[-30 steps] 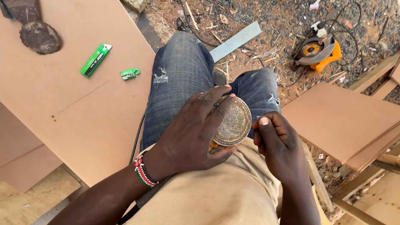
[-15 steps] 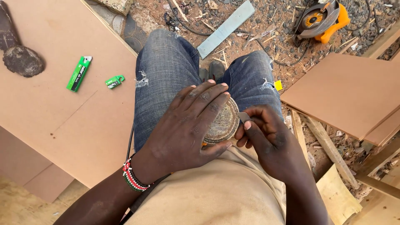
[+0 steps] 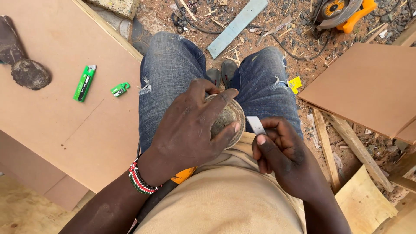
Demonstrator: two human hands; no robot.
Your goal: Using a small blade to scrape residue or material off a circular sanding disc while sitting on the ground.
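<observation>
The left hand (image 3: pixel 190 130) is clamping a round, crusted tin (image 3: pixel 227 119) against the lap, fingers wrapped closed over its top, above the jeans (image 3: pixel 173 69). The right hand (image 3: pixel 281 149) is pinching a small flat blade (image 3: pixel 255 125) between thumb and forefinger, its tip sitting just beside the tin's rim. Judging from this, the lid is still seated and the prying or scraping is only beginning. A green utility knife (image 3: pixel 84 83) and its cap (image 3: pixel 119 89) are lying unused on the brown board (image 3: pixel 52 125).

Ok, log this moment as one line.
left hand: grips round tin on lap | right hand: holds small blade at tin's edge
</observation>
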